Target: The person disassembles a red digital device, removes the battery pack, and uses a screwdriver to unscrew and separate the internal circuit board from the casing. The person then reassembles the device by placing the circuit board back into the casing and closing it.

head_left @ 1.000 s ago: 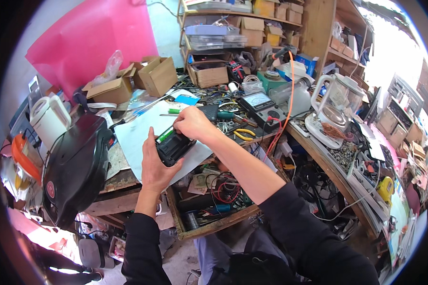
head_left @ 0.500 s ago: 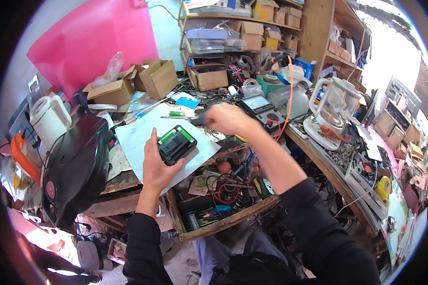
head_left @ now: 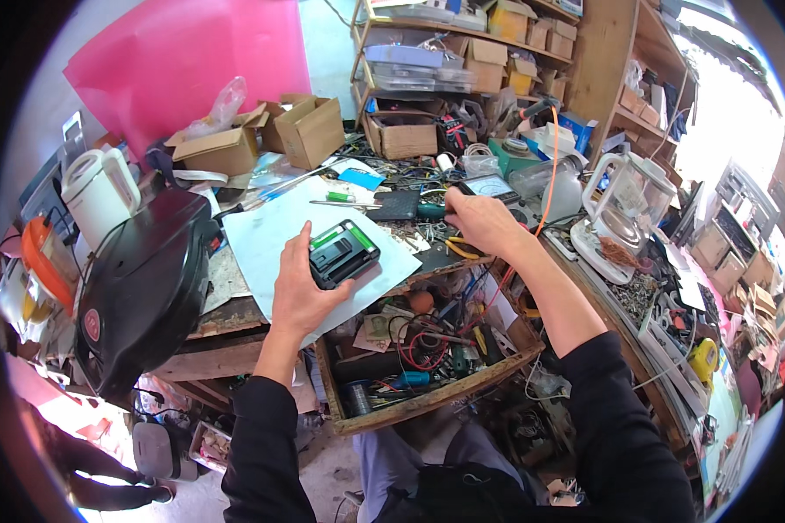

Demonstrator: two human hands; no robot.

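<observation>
1. The wooden worktop (head_left: 227,322) is the biggest thing here, and it is packed with bits and tools.
2. A big pink sheet (head_left: 192,70) hangs on the wall behind it.
3. On the left sits a fat black machine (head_left: 139,288) with a round red badge on it.
4. A wooden drawer (head_left: 445,392) is pulled out in front of the person, full of wires and tools.
5. A white sheet (head_left: 262,244) lies flat on the worktop, next to the black machine.
6. A clear jug (head_left: 628,192) stands over on the right side.
7. An open brown box (head_left: 312,131) is at the back, near the pink sheet.
8. The left hand (head_left: 303,292) is holding the black case, with the thumb on the near side and the fingers on the left side.
9. The right hand (head_left: 480,222) has bent fingers and is right by the dark green handle. I cannot tell if it is holding it.
10. The black case (head_left: 344,257) is over the white sheet, a bit tilted, with bright green parts inside.
11. Yellow pliers (head_left: 464,249) lie just below the right hand.
12. The dark green handle (head_left: 431,211) is at the right hand's fingertips.
13. A little green stick (head_left: 340,197) lies behind the black case.
</observation>
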